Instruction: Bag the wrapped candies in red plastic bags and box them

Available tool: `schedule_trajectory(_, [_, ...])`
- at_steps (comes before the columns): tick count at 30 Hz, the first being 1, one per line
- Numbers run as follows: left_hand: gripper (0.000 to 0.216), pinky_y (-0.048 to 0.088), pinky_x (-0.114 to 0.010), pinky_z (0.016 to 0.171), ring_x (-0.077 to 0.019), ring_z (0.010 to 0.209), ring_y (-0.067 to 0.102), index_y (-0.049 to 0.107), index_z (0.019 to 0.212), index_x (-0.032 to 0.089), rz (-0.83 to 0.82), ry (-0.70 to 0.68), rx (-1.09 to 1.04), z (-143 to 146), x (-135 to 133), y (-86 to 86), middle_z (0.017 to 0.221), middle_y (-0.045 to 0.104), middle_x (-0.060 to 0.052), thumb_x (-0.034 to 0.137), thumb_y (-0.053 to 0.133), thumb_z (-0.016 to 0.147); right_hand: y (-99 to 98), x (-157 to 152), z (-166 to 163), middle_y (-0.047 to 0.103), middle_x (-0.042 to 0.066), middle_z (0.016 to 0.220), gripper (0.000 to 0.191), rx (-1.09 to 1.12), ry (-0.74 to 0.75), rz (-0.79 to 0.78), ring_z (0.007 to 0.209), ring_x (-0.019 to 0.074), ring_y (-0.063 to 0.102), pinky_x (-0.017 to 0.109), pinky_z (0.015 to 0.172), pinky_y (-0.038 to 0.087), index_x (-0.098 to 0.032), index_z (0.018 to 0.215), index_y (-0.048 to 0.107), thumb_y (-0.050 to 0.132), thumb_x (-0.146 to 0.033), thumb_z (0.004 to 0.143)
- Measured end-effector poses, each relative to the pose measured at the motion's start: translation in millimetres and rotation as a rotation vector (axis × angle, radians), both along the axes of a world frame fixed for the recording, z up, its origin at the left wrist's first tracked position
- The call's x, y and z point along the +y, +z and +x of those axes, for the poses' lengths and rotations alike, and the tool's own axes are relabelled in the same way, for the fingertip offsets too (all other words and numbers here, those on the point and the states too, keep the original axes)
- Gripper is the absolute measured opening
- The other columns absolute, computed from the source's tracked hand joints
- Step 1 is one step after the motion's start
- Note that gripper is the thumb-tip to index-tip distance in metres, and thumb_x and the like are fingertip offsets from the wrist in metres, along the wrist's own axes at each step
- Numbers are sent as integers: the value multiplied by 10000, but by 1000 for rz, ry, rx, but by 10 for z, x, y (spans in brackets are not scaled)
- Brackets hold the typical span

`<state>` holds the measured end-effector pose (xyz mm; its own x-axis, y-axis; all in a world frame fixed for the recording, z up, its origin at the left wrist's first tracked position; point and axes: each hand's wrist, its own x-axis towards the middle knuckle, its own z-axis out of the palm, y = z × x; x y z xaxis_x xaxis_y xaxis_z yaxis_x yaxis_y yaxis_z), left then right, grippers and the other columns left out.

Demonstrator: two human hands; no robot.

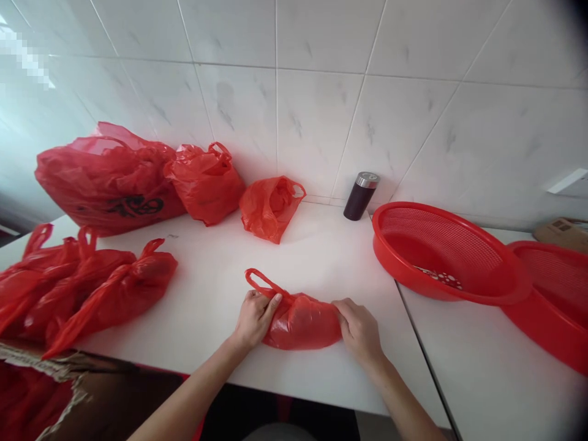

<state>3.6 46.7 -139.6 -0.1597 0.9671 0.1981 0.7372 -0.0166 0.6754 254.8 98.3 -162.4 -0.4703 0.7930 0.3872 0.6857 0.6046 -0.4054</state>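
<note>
A filled red plastic bag (305, 324) lies on the white table (206, 318) in front of me, one handle loop standing up at its left. My left hand (257, 315) is closed on the bag's gathered left end, thumb on top. At the opposite end, my right hand (358, 327) pinches the bag's right edge. What is inside the bag cannot be made out through the plastic. To the left lie several tied red bags (133, 278) with knotted tops, close together.
Behind stand a large red bag (110, 177), a medium one (206, 184) and a small one (271, 208). A dark flask (361, 197) is near the tiled wall. Red plastic baskets (459, 229) occupy the right. A torn cardboard box (110, 398) is at lower left.
</note>
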Motion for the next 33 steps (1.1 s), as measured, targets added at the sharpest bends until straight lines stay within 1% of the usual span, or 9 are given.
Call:
schedule_trajectory(2, [534,432,-340,718,-168,519,511,435,501,223,-23,32,27,1,26,-33,508,572,-14,452,317,969,-41,8,-13,643,26,795,347,-43,-15,11,634,164,532,298,645,360,-205,996,630,335,-52,896])
schedule_trajectory(4, [524,417,-346,710,-172,503,518,468,510,221,-46,57,66,3,74,-54,506,583,-12,436,336,970,-69,32,-40,633,27,774,318,-89,-29,20,624,164,529,302,647,347,-200,981,631,346,-75,914])
schedule_trajectory(9, [469,395,-367,748,-206,578,603,615,601,210,-86,86,185,-14,196,-65,612,683,-35,407,386,960,-91,108,-119,662,34,818,246,-123,-60,-12,646,165,562,308,657,330,-198,913,609,370,-165,965])
schedule_trajectory(14, [436,374,-408,857,-222,663,646,702,724,199,-79,101,261,-1,241,-79,738,740,-63,363,379,967,-96,115,-161,673,32,809,240,-120,-84,-25,636,166,572,310,650,319,-206,888,590,366,-161,962])
schedule_trajectory(18, [404,340,-430,935,-223,730,665,729,826,211,-51,96,277,23,254,-93,829,759,-68,340,374,969,-102,101,-184,676,41,804,240,-121,-92,-22,628,171,570,317,649,316,-204,894,592,364,-175,964])
schedule_trajectory(24, [361,320,-439,982,-232,807,668,729,834,222,-14,99,219,-37,244,-102,862,754,-69,344,409,950,-69,94,-164,682,33,790,193,-109,-93,-39,637,175,584,306,654,336,-210,892,581,398,-204,951])
schedule_trajectory(27, [370,383,-424,919,-231,774,661,715,753,215,-19,143,141,-86,187,-102,803,743,-66,354,423,933,25,116,-71,618,-27,628,155,-46,-100,-132,553,161,552,271,591,346,-235,895,566,470,-345,945])
schedule_trajectory(30, [372,457,-372,768,-217,688,650,682,661,206,-35,202,29,-127,92,-113,700,716,-57,355,442,904,149,159,27,502,-62,530,305,91,-123,-277,481,138,483,247,544,343,-249,833,554,482,-533,920])
schedule_trajectory(33, [360,482,-318,632,-207,632,654,673,641,201,-38,217,-101,-245,-2,-86,639,698,-44,385,467,871,235,215,92,491,-50,538,377,172,-142,-290,494,134,458,251,559,353,-242,746,553,494,-584,892])
